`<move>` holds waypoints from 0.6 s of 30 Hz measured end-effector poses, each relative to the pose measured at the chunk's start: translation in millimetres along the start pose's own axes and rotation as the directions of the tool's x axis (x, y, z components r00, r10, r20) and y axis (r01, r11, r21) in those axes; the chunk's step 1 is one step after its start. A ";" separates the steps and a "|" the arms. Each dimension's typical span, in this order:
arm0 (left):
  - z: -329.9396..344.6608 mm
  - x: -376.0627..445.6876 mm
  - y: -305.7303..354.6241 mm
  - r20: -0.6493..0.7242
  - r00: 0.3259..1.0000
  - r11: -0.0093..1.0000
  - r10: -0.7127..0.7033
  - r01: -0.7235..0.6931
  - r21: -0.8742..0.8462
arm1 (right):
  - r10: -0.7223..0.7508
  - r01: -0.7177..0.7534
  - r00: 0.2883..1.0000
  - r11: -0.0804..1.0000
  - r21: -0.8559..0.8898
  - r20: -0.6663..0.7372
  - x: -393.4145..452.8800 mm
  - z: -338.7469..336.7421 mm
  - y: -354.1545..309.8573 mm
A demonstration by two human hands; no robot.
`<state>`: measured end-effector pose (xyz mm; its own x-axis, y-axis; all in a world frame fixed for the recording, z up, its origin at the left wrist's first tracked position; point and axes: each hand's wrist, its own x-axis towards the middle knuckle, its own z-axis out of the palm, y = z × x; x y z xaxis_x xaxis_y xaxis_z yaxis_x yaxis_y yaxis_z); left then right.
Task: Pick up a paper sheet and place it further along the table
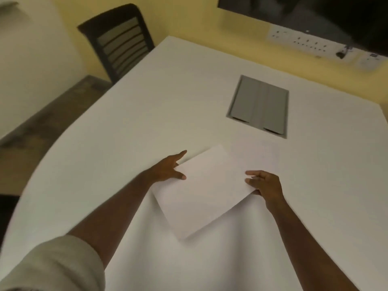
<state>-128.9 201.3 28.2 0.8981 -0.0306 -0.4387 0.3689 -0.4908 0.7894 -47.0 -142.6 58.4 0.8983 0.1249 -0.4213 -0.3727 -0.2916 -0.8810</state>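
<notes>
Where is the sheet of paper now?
Head view: the sheet of paper is at the centre, between the left hand and right hand, over the table, nearer than the grey hatch.

The sheet of paper point(201, 192) hid some fingers of the left hand point(167, 169) under its left edge and part of the right hand point(265, 184) under its right corner, so the grip below could not be made out. Toward the table's far edge a faint pale patch point(255, 153) merged with the white table point(126, 127); whether it was more paper could not be told. The table's near edge and right side ran out of frame, as did the sleeve point(52, 265) and the dark screen point(315, 15). The chair point(119, 40) and wall sockets point(304, 42) were blurred.
</notes>
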 end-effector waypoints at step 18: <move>42.7 -257.4 -219.7 -0.416 0.909 0.713 0.035 0.269 0.648 | -0.217 0.508 0.860 0.447 -0.736 0.461 -154.5 250.2 116.1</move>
<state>-451.4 279.9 -50.6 0.9288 0.3167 -0.1922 0.3489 -0.9222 0.1664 -287.3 41.6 -32.6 0.7463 0.6082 -0.2704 0.4608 -0.7653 -0.4494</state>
